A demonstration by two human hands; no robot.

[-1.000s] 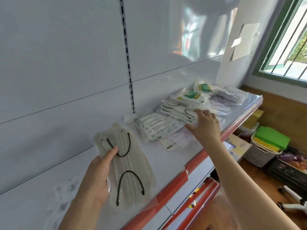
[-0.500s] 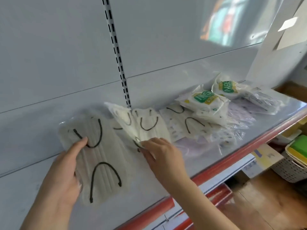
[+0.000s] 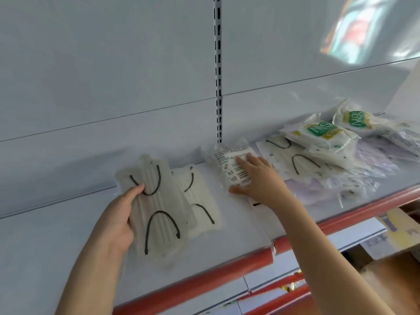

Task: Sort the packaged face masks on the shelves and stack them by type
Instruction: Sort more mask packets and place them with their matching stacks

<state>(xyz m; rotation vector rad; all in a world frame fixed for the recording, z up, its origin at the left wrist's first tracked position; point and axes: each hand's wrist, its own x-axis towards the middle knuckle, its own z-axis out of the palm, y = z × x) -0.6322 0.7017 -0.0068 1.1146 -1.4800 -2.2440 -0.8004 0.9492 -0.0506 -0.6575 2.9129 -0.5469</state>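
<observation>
My left hand grips a clear pack of white masks with black ear loops, held tilted above the white shelf. A second pack of the same kind lies flat on the shelf just right of it. My right hand lies with straight fingers on a white pack with printed text near the upright rail. Further right, a loose heap holds a dotted black-loop pack, green-labelled packs and pale purple packs.
The shelf has a red front edge and a white back panel with a slotted upright. More red-edged shelves sit below. A yellow box and a wooden floor show at the lower right.
My right hand has set a black-loop pack down beside the left one and moved right onto the printed white pack. The view has shifted left and closer.
</observation>
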